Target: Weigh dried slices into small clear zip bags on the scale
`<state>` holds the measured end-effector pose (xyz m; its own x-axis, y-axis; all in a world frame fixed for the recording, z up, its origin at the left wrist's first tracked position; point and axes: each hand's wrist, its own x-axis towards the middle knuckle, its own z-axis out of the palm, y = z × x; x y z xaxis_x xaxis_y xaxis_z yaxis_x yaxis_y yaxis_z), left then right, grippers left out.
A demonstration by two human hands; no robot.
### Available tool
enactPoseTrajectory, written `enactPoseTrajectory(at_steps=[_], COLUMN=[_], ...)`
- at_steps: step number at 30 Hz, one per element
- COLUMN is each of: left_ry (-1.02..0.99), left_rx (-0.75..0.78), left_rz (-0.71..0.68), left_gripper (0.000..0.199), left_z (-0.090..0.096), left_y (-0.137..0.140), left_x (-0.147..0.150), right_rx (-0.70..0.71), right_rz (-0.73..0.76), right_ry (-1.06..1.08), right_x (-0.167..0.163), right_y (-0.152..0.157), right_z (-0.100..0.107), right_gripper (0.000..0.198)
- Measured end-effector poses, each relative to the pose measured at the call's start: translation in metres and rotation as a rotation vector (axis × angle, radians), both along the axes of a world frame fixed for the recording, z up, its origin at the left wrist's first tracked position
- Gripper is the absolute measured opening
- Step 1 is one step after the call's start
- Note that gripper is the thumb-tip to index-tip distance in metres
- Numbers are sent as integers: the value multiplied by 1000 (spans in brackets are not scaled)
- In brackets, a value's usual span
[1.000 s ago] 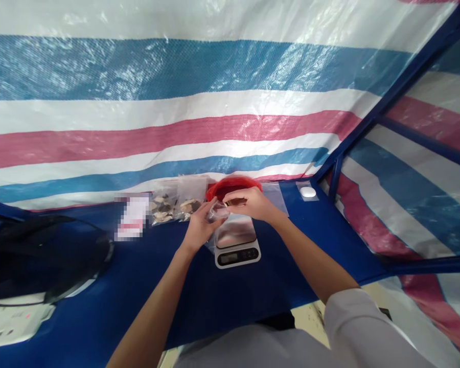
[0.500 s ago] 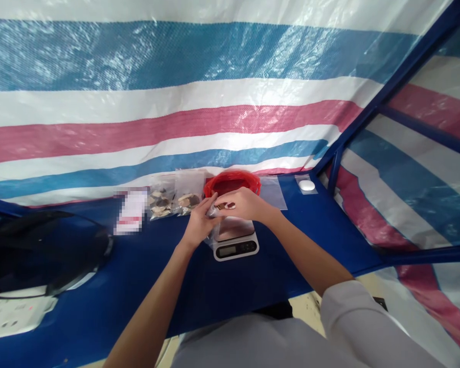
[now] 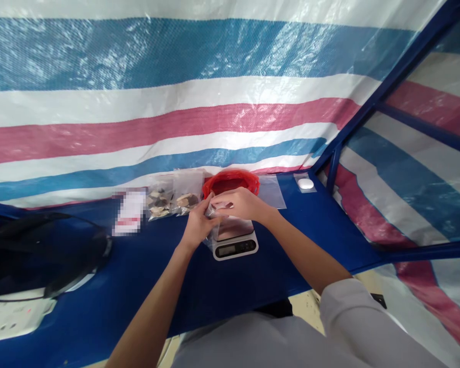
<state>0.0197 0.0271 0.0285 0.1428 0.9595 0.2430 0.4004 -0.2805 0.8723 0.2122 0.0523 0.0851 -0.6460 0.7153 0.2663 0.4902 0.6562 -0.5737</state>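
Observation:
My left hand (image 3: 196,225) is closed on a clear plastic bag (image 3: 213,236), which hangs down by the left side of a small white kitchen scale (image 3: 235,249). From the right, my right hand (image 3: 247,205) meets it with thumb and fingers pinched at the bag's mouth. Small brown bits with pale edges show in the gap of the right hand; whether they are inside the bag is unclear. Both hands are over the scale's back part and hide some of its plate. Right behind them stands a round red plastic-lined container (image 3: 232,175), its contents hidden.
Two clear bags of brown and pale dried pieces (image 3: 159,205) lie left of the red container, beside a blurred white packet (image 3: 131,210). A flat clear bag (image 3: 275,194) and a white round object (image 3: 305,184) lie right. A black round item (image 3: 42,255) and power strip (image 3: 17,317) are far left.
The hands stay almost in place, with the right fingers shifted slightly at the bag's mouth. Fewer of the brown bits show between them. The view has moved a little.

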Motion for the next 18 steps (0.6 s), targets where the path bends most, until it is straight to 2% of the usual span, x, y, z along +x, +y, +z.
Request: enactPoseTrajectory(at_steps=[3,7,13,18], left_ry=[0,-30,-33,-27], left_rx=[-6,-16,18,40], left_rz=[16,46,81,90], left_gripper=[73,74,70,68], left_z=[0,-1,-1,-2], left_y=[-3,-8,-7,-4], left_x=[-2,-9,-21,-27], right_rx=[28,-18,-121,-90], right_rz=[59,-21,-241,-202], right_ry=[103,142,-17,-169], right_x=[5,19,25,0], right_y=[2,7,30,52], right_z=[-4,-5,-14,-20], right_gripper=[23,19,27,23])
